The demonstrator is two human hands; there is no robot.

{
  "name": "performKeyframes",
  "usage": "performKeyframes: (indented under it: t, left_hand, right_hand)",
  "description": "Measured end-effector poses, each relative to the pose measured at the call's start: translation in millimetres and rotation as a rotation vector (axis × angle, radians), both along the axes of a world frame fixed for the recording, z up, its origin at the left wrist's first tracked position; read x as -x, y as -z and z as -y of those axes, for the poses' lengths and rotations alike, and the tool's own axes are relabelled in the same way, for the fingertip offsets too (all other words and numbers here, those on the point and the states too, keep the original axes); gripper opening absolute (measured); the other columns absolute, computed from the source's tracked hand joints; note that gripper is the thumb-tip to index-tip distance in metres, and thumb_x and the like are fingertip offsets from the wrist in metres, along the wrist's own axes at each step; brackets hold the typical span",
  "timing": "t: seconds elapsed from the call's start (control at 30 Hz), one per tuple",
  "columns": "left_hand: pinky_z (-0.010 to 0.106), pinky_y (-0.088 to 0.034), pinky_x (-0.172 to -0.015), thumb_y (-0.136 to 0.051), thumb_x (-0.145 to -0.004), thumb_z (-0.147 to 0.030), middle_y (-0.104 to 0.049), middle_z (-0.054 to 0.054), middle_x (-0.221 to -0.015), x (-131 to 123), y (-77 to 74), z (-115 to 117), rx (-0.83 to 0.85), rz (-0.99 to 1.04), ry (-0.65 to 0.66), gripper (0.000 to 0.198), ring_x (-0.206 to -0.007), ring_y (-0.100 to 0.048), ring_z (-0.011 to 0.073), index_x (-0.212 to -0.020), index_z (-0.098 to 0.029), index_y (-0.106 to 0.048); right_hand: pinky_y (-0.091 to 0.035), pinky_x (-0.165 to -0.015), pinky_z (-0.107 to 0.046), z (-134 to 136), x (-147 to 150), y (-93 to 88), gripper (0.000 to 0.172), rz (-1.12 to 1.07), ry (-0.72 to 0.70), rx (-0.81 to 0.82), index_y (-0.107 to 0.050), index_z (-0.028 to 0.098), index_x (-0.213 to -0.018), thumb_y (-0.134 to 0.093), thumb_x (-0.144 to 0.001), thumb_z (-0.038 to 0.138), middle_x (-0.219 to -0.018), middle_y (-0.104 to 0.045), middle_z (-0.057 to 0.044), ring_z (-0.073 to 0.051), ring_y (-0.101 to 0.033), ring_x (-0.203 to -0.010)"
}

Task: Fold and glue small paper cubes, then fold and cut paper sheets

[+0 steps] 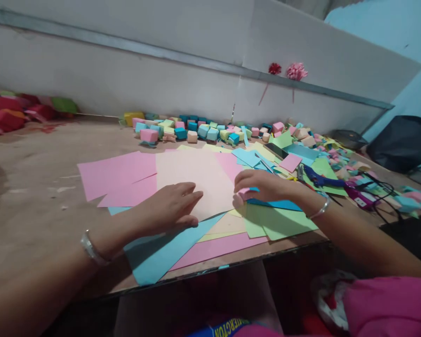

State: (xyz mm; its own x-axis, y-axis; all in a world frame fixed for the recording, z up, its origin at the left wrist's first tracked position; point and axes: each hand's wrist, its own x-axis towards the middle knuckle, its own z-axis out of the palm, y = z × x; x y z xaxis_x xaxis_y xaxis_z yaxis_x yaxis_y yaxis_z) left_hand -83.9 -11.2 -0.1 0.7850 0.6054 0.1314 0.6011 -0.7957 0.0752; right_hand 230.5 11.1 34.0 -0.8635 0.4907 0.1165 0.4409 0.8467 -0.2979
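Several coloured paper sheets overlap on the table in front of me, with a cream sheet [189,171] on top. Over its lower middle hovers my left hand [171,206], fingers stretched and slightly apart, holding nothing. My right hand [256,183] is at the sheet's right edge, its fingers curled down round a small pink paper piece [244,193]; the fingers partly hide it. Pink sheets [115,175] lie to the left, a light blue sheet [161,257] nearest me, and green sheets [284,222] below my right wrist.
Folded paper cubes [192,133] line the back of the table by the wall. Red and green paper shapes [7,112] are heaped far left. To the right lie scissors [264,164], a dark phone [275,150], a purple-and-blue glue gun [358,194] with its cord, and paper scraps.
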Motion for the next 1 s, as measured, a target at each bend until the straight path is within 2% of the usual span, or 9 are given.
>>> performKeyframes:
  t: [0.07, 0.23, 0.4, 0.53, 0.63, 0.73, 0.8, 0.87, 1.0]
  left_hand:
    - [0.039, -0.046, -0.083, -0.042, -0.09, -0.07, -0.061, 0.016, -0.114, 2.6, 2.4, -1.2, -0.014, -0.052, 0.015, 0.061, -0.101, -0.06, 0.0305, -0.12, -0.019, -0.057]
    - [0.042, -0.046, -0.084, -0.043, -0.088, -0.072, -0.06, 0.017, -0.12, 6.1, 4.5, -4.8, -0.011, -0.073, 0.019, 0.065, -0.105, -0.059, 0.0331, -0.124, -0.019, -0.057]
    - [0.042, -0.046, -0.087, -0.05, -0.085, -0.071, -0.059, 0.017, -0.125, 7.9, 7.1, -5.8, 0.004, -0.02, 0.017, 0.065, -0.109, -0.058, 0.0336, -0.126, -0.021, -0.058]
    - [0.042, -0.046, -0.091, -0.056, -0.084, -0.068, -0.059, 0.016, -0.128, 12.1, 4.9, -4.8, 0.04, 0.007, 0.021, 0.062, -0.115, -0.057, 0.0338, -0.125, -0.022, -0.061]
    - [0.043, -0.046, -0.096, -0.064, -0.081, -0.063, -0.055, 0.017, -0.136, 16.4, -2.4, -4.2, 0.097, 0.033, 0.039, 0.062, -0.123, -0.053, 0.0354, -0.127, -0.022, -0.061]
    - [0.037, -0.049, -0.092, -0.059, -0.089, -0.049, -0.057, 0.014, -0.132, 17.5, -9.3, -4.2, 0.183, 0.09, 0.013, 0.038, -0.117, -0.058, 0.0296, -0.112, -0.021, -0.068]
    - [0.033, -0.051, -0.086, -0.051, -0.095, -0.04, -0.06, 0.013, -0.126, 16.2, -9.1, -5.0, 0.192, 0.153, -0.04, 0.029, -0.107, -0.064, 0.0245, -0.102, -0.019, -0.069]
    - [0.036, -0.049, -0.093, -0.052, -0.094, -0.037, -0.058, 0.014, -0.132, 15.1, -4.7, -6.3, 0.128, 0.196, -0.06, 0.03, -0.115, -0.06, 0.0262, -0.111, -0.018, -0.067]
    - [0.052, -0.028, -0.114, -0.059, -0.092, -0.043, -0.042, 0.012, -0.153, 18.3, 3.8, -6.7, 0.06, 0.095, 0.011, 0.051, -0.144, -0.033, 0.0332, -0.139, -0.026, -0.05]
  right_hand:
    - [-0.044, -0.083, -0.03, 14.5, 0.5, 12.0, 0.024, 0.015, -0.067, -0.007, -0.067, 0.018, -0.098, -0.048, -0.089, 0.006, -0.104, -0.065, -0.01, -0.017, -0.056, -0.098]
    - [-0.04, -0.077, -0.031, 18.8, -10.9, 24.5, 0.029, 0.082, -0.04, -0.06, -0.06, 0.018, -0.073, -0.044, -0.077, -0.006, -0.081, -0.062, -0.005, -0.018, -0.051, -0.085]
    - [-0.042, -0.084, -0.032, 15.2, -9.5, 26.1, 0.026, -0.111, 0.007, -0.066, -0.065, 0.018, -0.085, -0.047, -0.083, 0.0, -0.099, -0.064, -0.008, -0.017, -0.054, -0.093]
    - [-0.042, -0.08, -0.031, 12.2, -2.5, 25.7, 0.028, -0.015, -0.077, -0.05, -0.063, 0.018, -0.066, -0.05, -0.078, -0.003, -0.091, -0.067, -0.005, -0.016, -0.056, -0.088]
    - [-0.046, -0.08, -0.029, 5.0, 4.6, 20.3, 0.029, -0.014, -0.066, 0.001, -0.069, 0.019, -0.075, -0.049, -0.081, -0.001, -0.095, -0.069, -0.006, -0.016, -0.06, -0.092]
    - [-0.048, -0.09, -0.031, -8.3, 20.9, 17.4, 0.029, -0.016, -0.027, -0.032, -0.069, 0.018, -0.109, -0.048, -0.09, 0.011, -0.123, -0.064, -0.011, -0.019, -0.059, -0.111]
    - [-0.046, -0.096, -0.033, -23.8, 36.5, 19.2, 0.032, 0.042, 0.022, -0.083, -0.065, 0.017, -0.121, -0.049, -0.093, 0.018, -0.134, -0.059, -0.014, -0.021, -0.055, -0.119]
    - [-0.044, -0.099, -0.031, -46.5, 52.3, 22.4, 0.032, 0.128, 0.162, -0.128, -0.065, 0.016, -0.122, -0.053, -0.093, 0.023, -0.135, -0.058, -0.014, -0.021, -0.054, -0.121]
    - [-0.044, -0.091, -0.03, -104.1, 72.8, 25.5, 0.03, 0.196, 0.45, -0.179, -0.067, 0.01, -0.114, -0.05, -0.094, 0.023, -0.118, -0.065, -0.017, -0.023, -0.06, -0.109]
